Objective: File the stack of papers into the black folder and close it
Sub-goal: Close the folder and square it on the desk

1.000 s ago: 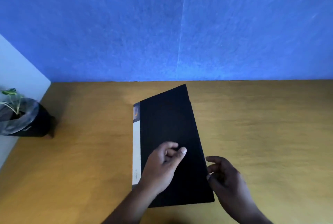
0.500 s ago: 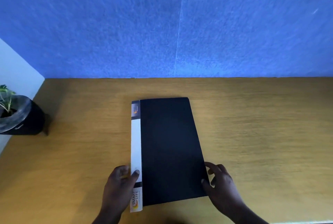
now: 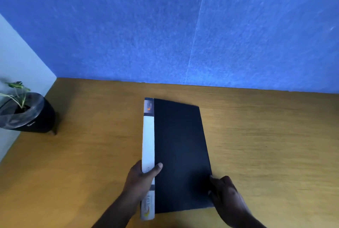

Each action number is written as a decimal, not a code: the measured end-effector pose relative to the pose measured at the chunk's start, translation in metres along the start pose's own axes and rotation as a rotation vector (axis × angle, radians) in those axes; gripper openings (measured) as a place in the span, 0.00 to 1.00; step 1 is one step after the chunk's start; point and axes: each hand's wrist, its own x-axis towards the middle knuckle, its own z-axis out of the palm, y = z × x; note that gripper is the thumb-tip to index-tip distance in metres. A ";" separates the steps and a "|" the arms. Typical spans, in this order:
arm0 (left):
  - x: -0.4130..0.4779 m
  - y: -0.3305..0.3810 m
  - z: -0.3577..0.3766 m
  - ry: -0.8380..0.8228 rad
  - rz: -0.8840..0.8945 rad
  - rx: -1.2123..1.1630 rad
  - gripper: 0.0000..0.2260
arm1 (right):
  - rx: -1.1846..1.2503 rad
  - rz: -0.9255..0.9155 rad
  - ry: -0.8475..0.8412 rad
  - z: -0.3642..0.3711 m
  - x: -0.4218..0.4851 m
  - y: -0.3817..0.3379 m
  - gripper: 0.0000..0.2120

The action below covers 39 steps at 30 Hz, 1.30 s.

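The black folder (image 3: 180, 152) lies closed on the wooden desk (image 3: 266, 145), its white spine label on the left side. My left hand (image 3: 142, 178) grips the spine near the front end, thumb on the black cover and fingers under the left edge. My right hand (image 3: 226, 193) holds the folder's front right corner, fingers curled at its edge. No papers show; whatever is inside the folder is hidden.
A black plant pot (image 3: 30, 116) with a small green plant and a clear plastic wrap stands at the desk's far left. A blue wall (image 3: 183, 26) rises behind the desk, and a white panel bounds the left side.
The folder's cover has come down flat. My left hand left the cover and took hold of the spine. My right hand has stayed at the front right corner.
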 end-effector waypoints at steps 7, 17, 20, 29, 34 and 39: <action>-0.007 0.021 -0.004 -0.086 0.011 -0.189 0.07 | 0.605 0.255 0.214 -0.029 0.032 -0.007 0.14; 0.005 0.039 -0.055 -0.083 0.078 -0.314 0.12 | 1.032 0.075 0.175 -0.069 0.055 -0.097 0.10; 0.021 0.037 -0.081 -0.031 0.140 -0.251 0.14 | 0.963 0.046 0.166 -0.062 0.075 -0.128 0.10; 0.095 0.016 -0.159 0.193 0.132 0.097 0.11 | 0.789 0.143 0.089 0.004 0.142 -0.190 0.07; 0.125 0.005 -0.176 0.252 0.142 0.168 0.10 | 0.759 0.204 0.124 0.035 0.162 -0.203 0.06; 0.140 -0.003 -0.177 0.273 0.140 0.183 0.11 | 0.645 0.210 0.153 0.049 0.171 -0.205 0.07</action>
